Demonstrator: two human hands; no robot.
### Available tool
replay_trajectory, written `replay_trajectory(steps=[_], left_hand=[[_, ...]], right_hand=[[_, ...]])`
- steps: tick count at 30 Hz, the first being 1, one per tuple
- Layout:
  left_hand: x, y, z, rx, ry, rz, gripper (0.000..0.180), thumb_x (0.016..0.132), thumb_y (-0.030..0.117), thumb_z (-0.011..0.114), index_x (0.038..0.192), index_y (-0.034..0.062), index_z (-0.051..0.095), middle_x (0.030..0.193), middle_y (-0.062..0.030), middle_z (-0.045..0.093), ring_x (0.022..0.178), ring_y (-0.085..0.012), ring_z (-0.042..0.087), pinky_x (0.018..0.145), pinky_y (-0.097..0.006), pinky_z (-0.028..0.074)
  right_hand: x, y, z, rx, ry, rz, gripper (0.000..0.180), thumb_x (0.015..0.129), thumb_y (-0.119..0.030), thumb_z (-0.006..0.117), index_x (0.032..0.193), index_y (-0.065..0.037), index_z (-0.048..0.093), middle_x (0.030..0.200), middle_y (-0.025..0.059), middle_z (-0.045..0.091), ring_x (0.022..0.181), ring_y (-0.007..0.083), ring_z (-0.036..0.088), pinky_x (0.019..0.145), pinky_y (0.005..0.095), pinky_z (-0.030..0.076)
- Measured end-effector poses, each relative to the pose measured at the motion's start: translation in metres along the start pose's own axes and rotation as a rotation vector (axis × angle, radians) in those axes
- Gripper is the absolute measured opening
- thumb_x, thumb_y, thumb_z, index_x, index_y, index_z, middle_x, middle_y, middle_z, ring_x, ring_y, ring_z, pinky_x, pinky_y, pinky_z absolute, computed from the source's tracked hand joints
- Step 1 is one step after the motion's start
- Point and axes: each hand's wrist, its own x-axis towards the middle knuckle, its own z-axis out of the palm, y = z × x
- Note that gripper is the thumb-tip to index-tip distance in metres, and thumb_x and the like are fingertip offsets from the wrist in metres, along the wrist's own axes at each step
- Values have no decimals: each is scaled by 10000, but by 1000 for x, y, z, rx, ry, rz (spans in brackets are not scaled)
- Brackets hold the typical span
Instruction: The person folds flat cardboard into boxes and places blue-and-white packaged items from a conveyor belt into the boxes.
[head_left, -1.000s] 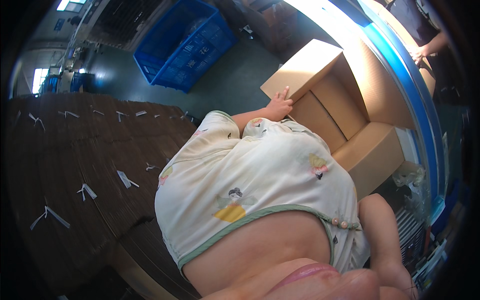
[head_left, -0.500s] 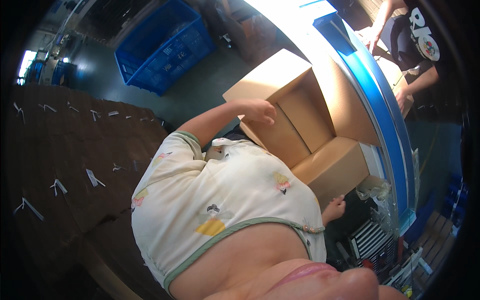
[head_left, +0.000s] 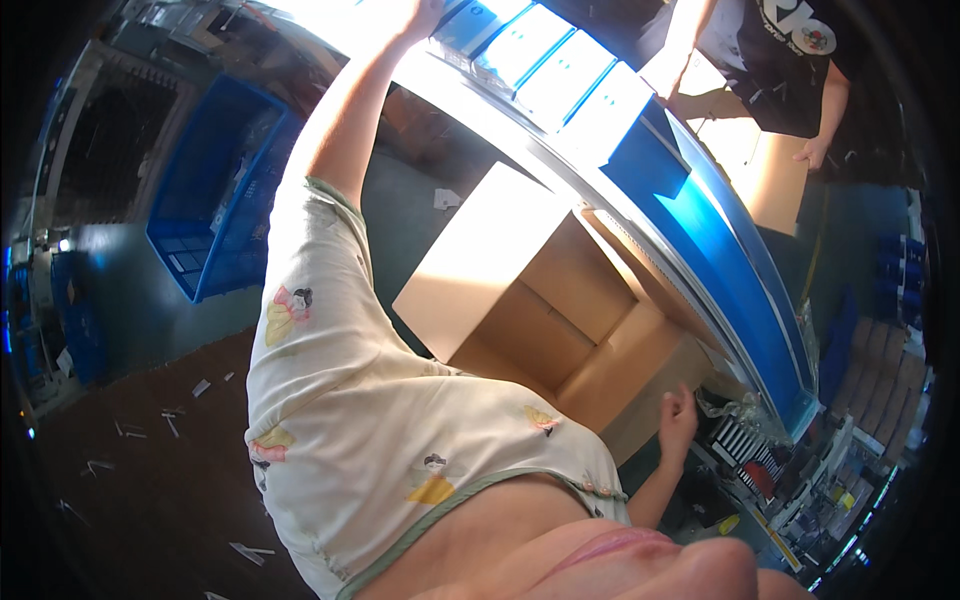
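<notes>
Far left: blue plastic crate on the dark floor, scraps of white litter scattered near it. Next, the person's torso in a pale printed shirt fills the lower middle.

Left hand is stretched up to the top edge, at the end of a row of white-and-blue boxes lying side by side on the blue conveyor. The hand touches the nearest box in the row; fingers are cut off by glare and the frame edge, so can't tell if they are closed on it or just resting.

Center: open cardboard carton sits below the conveyor, flaps spread, inside looks bare. Right hand is at the carton's lower right flap, fingers loosely spread and open, pressing or touching the cardboard, gripping nothing.

Upper right: another person in a black shirt handles a second cardboard box across the conveyor.
</notes>
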Motion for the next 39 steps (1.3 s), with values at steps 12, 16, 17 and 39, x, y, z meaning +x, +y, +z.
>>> replay_trajectory(steps=[12,16,17,39], left_hand=[[-41,170,5,-398,-495,296,891,669,649,573,1261,37,313,1063,-210,540,954,-328,557,807,-396,473],[-50,195,8,-379,-630,203,1108,608,701,577,1320,-46,173,1213,-266,435,1099,-368,470,892,-426,423],[-51,198,12,-402,-653,194,1127,594,695,597,1324,-47,166,1227,-265,422,1116,-368,456,903,-425,415],[-258,287,-111,-960,-215,416,1087,546,402,809,1306,21,132,1072,-188,527,939,-271,587,787,-339,487]], right_hand=[[184,-177,-4,227,255,-392,755,727,-251,629,1294,52,232,1194,204,465,1057,258,493,865,314,397],[199,-162,-9,490,107,-322,650,707,-229,622,1198,66,315,1093,173,499,988,233,508,854,307,401],[202,-153,-8,520,135,-327,617,704,-220,622,1172,64,337,1060,162,510,964,227,513,850,306,401],[-15,-33,-33,725,652,-751,756,674,-141,653,1280,24,232,1191,149,373,1098,223,390,937,358,310]])
